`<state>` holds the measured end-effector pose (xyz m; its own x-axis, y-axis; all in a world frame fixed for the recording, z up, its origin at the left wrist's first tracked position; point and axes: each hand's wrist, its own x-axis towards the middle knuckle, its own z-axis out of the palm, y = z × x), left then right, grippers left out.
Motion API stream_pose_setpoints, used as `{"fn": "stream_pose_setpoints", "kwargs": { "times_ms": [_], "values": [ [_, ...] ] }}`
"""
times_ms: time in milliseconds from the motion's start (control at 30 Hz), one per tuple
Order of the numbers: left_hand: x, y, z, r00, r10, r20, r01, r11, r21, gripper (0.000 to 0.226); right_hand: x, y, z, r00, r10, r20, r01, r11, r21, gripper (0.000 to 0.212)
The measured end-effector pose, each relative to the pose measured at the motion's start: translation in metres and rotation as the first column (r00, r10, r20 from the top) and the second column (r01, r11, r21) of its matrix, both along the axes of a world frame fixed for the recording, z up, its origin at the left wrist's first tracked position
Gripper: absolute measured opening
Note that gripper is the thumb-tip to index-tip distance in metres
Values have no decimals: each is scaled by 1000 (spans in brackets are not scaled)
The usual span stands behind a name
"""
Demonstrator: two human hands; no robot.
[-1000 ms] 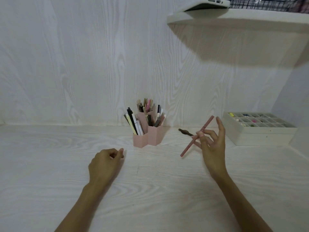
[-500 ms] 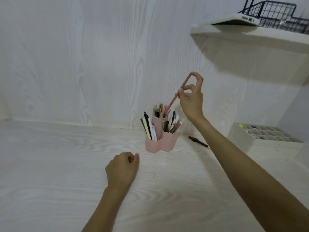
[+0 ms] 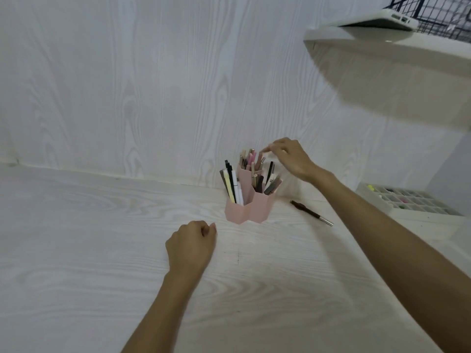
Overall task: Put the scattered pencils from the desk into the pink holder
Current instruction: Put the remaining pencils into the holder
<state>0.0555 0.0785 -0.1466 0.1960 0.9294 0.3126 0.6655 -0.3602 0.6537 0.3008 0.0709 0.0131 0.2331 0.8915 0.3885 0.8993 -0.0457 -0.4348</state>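
The pink holder (image 3: pixel 248 208), smooth with six-sided cups, stands mid-frame on the pale woody bench (image 3: pixel 76 250). The right hand (image 3: pixel 289 157) hovers above its pencils, fingers loose. The left hand (image 3: pixel 190 247) is curled, holding nothing. One dark thin pencil (image 3: pixel 311 213) lies right of it.

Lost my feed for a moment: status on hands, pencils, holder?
Right hand over pink holder, fingertips at pink pencil standing in it. Left hand curled on desk, empty. Dark pen on desk, right of holder.

My single head camera looks forward and down over the pale wood-grain desk (image 3: pixel 76 250) toward its back edge, near enough to show both forearms.
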Motion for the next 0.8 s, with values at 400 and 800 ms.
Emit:
{"fn": "stream_pose_setpoints", "kwargs": {
  "times_ms": [400,800],
  "values": [
    [1,-1,0,999,32,-25,-31,999,42,47,56,-85,-137,907,-335,257,407,854,-323,48],
    [2,-1,1,998,54,-40,-53,998,43,46,13,-106,-103,868,-126,480,427,683,-593,66]
  ]
}}
